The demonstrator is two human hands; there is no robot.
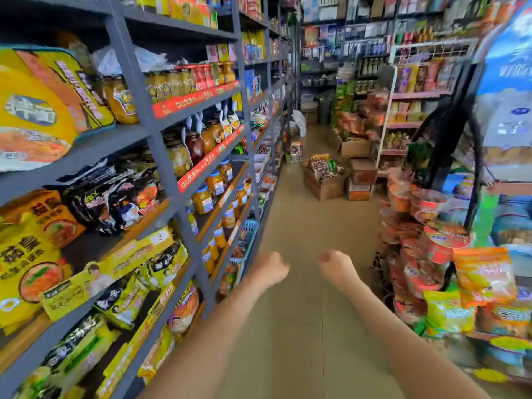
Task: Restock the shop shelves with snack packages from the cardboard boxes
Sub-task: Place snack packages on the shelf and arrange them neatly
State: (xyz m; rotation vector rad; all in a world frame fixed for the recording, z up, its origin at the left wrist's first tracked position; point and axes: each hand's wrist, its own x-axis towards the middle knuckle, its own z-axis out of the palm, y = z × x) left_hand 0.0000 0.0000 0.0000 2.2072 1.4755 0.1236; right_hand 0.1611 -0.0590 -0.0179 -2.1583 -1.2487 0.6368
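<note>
I stand in a shop aisle with both arms stretched forward over the floor. My left hand (270,267) is curled into a loose fist and holds nothing. My right hand (335,264) is curled the same way, empty. Far ahead on the floor sits an open cardboard box (326,188) filled with snack packages (324,167). More cardboard boxes (355,147) stand stacked behind it at the right. The grey metal shelves (161,145) on the left hold noodle packs, jars and bottles.
A display of instant noodle bowls and bags (426,254) crowds the right side of the aisle. A pink wire rack (403,125) with snacks stands farther back. A white bag (299,122) lies at the aisle's far end. The tan floor (302,226) runs between them.
</note>
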